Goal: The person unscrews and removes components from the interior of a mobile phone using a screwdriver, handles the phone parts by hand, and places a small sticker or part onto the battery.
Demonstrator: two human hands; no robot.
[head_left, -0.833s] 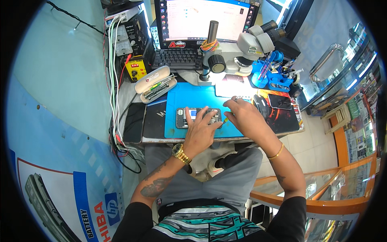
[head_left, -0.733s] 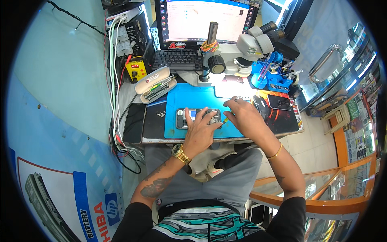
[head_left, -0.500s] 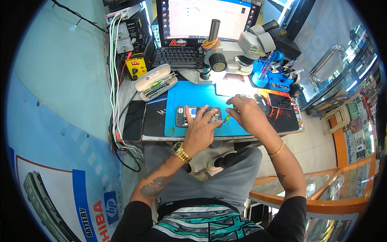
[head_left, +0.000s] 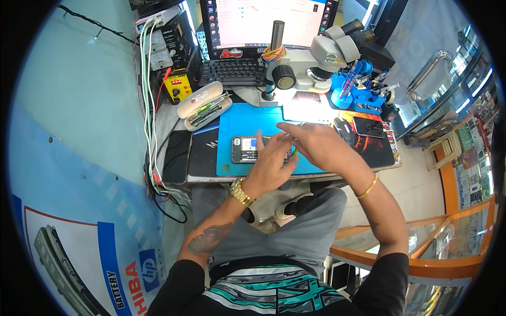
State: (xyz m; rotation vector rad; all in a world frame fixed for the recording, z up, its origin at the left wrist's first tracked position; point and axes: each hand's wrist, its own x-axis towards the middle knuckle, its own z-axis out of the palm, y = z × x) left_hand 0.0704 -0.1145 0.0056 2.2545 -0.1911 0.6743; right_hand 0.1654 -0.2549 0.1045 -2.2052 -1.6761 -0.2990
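An opened phone [head_left: 246, 148] with its inner parts exposed lies crosswise on a blue work mat [head_left: 230, 120]. Over the phone's right half is my left hand [head_left: 271, 166], fingers spread; it covers much of that side. My right hand [head_left: 320, 145] grips a slim yellow-green screwdriver [head_left: 295, 151], of which only a short piece shows below the fingers. The fingertips of both hands come close together above the phone's right end. Whether they touch cannot be made out.
Behind the mat stand a microscope [head_left: 329, 52], a keyboard [head_left: 232, 72] and a monitor [head_left: 269, 23]. An open tool case [head_left: 208, 108] sits at the left, near a dark phone [head_left: 176, 152] and cables [head_left: 148, 105]. Blue holders [head_left: 363, 100] and another phone [head_left: 369, 127] are at the right.
My left hand has lifted from the phone and shifted slightly right, toward my right hand. My right hand has moved a little left, still holding the screwdriver. The view has shifted slightly.
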